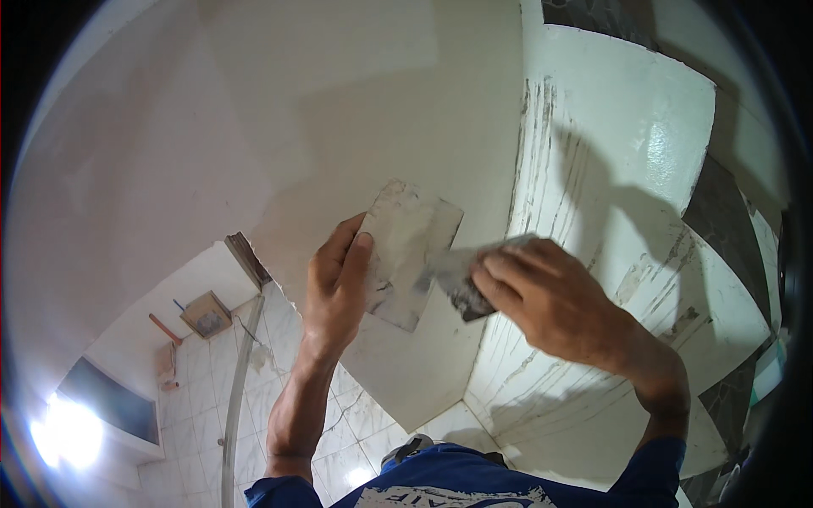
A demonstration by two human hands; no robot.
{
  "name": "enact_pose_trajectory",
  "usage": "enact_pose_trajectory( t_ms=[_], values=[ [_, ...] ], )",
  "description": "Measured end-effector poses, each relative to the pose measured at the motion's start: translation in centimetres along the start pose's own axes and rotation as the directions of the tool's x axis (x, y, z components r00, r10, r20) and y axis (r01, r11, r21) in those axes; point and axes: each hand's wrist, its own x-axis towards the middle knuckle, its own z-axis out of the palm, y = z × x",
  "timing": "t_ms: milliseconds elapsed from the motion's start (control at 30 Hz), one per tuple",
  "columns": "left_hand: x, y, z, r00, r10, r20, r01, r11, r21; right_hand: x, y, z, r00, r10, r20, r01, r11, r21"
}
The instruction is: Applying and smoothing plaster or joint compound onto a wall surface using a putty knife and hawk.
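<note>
My left hand (pixel 334 279) grips a flat, pale rectangular plate (pixel 406 254) smeared with filler, its thumb on the near face. My right hand (pixel 542 305) is closed on a metal scraper blade (pixel 466 296) with dark residue, held at the plate's right edge and slightly blurred. Whether blade and plate touch is hard to tell. Both hands are in front of a plain cream surface (pixel 381 102), beside white marbled panels (pixel 635 195) streaked with dark filler.
At lower left, a tiled floor (pixel 199 423) holds a long metal straightedge (pixel 235 389), a square tray (pixel 206 315) and a wooden-handled tool (pixel 165 330). A bright lamp (pixel 68 432) shines near the left rim. Dark tiles (pixel 720 237) show along the right.
</note>
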Motion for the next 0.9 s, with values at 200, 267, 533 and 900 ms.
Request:
enact_pose_trajectory(
  t_ms=[200,267,533,900],
  values=[
    [0.3,-1.6,0.5,0.999,-0.046,-0.005,0.045,0.995,-0.094,0.6,0.5,-1.8,0.999,-0.004,0.038,-0.009,0.941,0.338],
    [0.3,-1.3,0.7,0.997,-0.068,0.029,0.071,0.991,-0.111,1.2,0.6,-1.8,0.996,0.067,-0.057,-0.049,0.960,0.274],
    [0.9,-1.6,1.8,0.999,-0.033,0.036,0.037,0.990,-0.136,1.7,1.0,0.6,0.999,-0.041,0.007,0.038,0.965,0.260],
    [-1.2,-3.5,-0.9,0.994,-0.003,-0.112,-0.001,0.999,-0.035,5.9,9.6,-4.9,0.953,0.170,-0.249,-0.036,0.884,0.465]
  ],
)
